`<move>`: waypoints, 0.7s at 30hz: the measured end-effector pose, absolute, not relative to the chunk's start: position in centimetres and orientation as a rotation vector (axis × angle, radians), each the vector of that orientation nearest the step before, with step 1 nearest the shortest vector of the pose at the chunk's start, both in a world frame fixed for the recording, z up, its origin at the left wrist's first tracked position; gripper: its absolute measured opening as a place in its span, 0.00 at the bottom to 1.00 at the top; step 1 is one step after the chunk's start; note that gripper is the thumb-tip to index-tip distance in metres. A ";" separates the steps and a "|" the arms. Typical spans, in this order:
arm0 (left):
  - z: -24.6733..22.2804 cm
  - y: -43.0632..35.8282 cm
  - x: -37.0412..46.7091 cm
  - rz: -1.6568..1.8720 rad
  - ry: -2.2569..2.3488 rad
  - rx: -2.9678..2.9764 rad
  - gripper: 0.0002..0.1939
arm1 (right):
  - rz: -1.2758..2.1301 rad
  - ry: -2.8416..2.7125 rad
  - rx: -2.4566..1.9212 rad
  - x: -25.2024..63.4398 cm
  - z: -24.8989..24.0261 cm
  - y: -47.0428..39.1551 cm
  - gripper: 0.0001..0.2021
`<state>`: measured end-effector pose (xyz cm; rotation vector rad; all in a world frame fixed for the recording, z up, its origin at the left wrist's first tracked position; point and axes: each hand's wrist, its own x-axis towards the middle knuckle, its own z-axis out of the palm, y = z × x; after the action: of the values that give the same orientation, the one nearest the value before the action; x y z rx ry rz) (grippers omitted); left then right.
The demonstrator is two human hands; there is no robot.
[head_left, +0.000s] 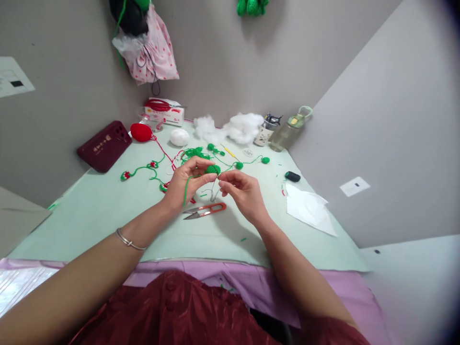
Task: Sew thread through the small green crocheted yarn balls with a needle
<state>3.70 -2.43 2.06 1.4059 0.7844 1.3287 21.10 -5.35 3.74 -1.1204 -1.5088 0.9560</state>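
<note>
My left hand (187, 182) pinches a small green crocheted piece (213, 169) above the pale green table (108, 211), and a strand of green yarn trails down from it. My right hand (241, 189) is closed just to the right of the piece, fingertips pinched on something thin, perhaps a needle or thread, too small to make out. Orange-handled thread snips (204, 210) lie on the table right below both hands. A silver bangle (129, 241) sits on my left wrist.
Green yarn bits and small crocheted balls (239, 165) lie beyond the hands, with a red yarn ball (141, 132), white stuffing (242, 127), a white ball (179, 137), two bottles (287, 132), a dark red case (104, 145), white paper (309, 208) and a black object (292, 176).
</note>
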 end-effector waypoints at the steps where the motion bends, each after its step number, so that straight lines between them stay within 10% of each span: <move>1: 2.0 -2.4 3.7 1.333 0.791 1.420 0.13 | 0.967 -1.507 -1.120 21.0 3.7 -5.4 0.08; 21: 0.9 -2.0 4.0 1.123 0.756 1.720 0.12 | 0.676 -1.393 -1.102 23.2 6.2 -4.9 0.05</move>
<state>4.01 -1.96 0.87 1.7202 0.7560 1.1235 23.22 -4.87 6.17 -1.1018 -1.3929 0.6755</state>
